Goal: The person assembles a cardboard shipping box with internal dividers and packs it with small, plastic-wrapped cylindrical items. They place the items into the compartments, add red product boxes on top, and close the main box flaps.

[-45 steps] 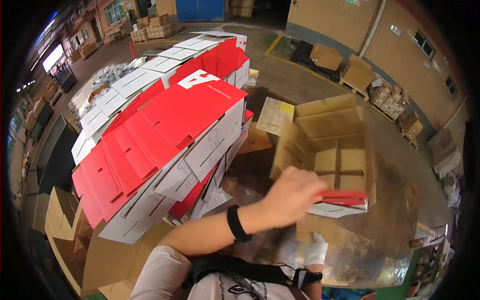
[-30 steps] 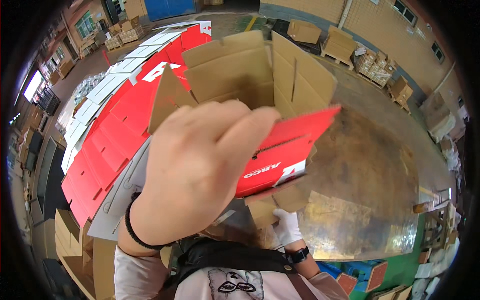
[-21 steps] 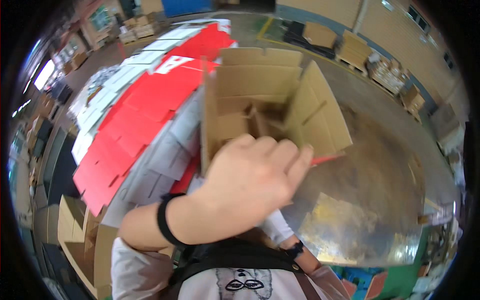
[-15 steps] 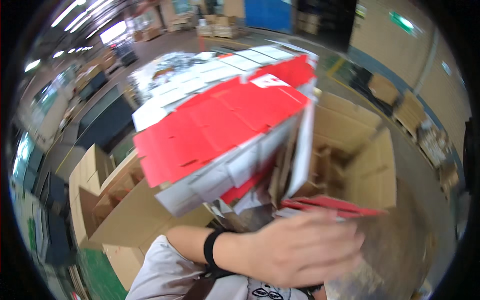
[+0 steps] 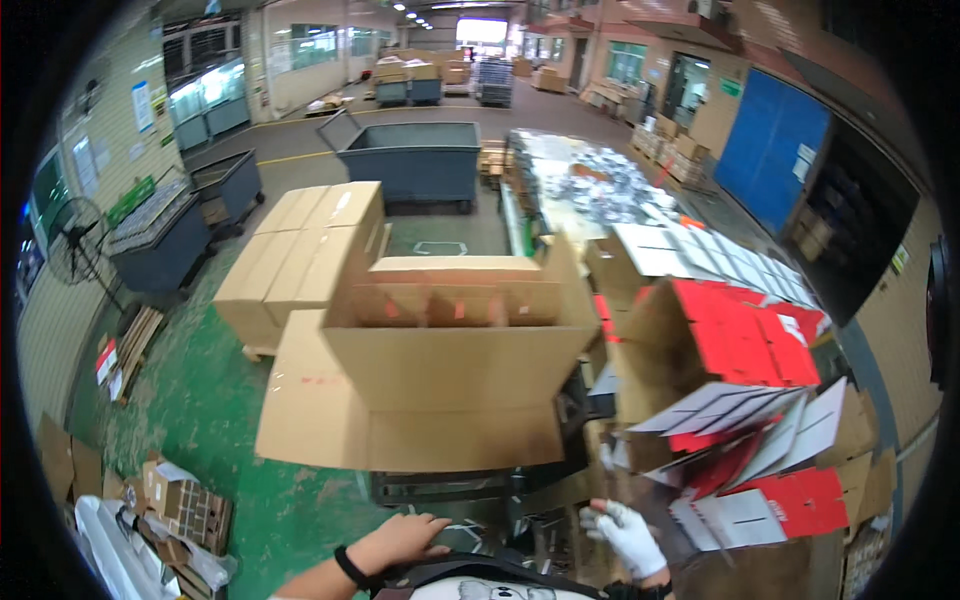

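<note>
Hands (image 5: pixel 403 541) now off red-flapped box (image 5: pixel 803 500), open brown carton (image 5: pixel 460 372) ahead

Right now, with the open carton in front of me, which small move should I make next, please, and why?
Probably reach the left hand and gloved right hand forward to the open carton: both hands look empty, neither touches it yet, and it stands straight ahead of you, open at the top.
</note>
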Motion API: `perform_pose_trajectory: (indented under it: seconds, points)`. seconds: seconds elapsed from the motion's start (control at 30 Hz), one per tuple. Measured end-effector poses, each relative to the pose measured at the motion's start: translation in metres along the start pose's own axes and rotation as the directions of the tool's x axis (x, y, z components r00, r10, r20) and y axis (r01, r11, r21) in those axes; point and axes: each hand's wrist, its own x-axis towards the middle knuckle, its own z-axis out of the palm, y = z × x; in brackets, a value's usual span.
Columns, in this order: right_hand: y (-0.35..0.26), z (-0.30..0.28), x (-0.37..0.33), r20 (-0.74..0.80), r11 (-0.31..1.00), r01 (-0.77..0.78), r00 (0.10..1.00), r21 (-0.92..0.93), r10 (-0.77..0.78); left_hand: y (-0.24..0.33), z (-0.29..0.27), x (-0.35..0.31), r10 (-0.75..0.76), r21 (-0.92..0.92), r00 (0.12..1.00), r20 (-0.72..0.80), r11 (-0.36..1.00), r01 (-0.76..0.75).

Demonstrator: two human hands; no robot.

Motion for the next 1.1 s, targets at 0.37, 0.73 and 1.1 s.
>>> perform_pose_trajectory:
  seconds: [0.37,0.73,1.1]
  points:
    - [0.013,0.46,0.119,0.76,0.812,0.344,0.626,-0.472,0.176,-0.148,0.056,-0.324,-0.538,-0.407,0.818,-0.205,0.807,0.429]
    - [0.151,0.699,0.354,0.524,0.312,0.443,0.812,-0.84,0.257,-0.459,-0.028,-0.399,-0.806,-0.958,0.554,-0.21,0.284,0.05]
    - [0.158,0.806,0.425,-0.16,0.498,-0.393,0.88,-0.773,0.446,-0.755,0.035,-0.54,-0.967,-0.559,0.013,0.256,-0.137,0.817]
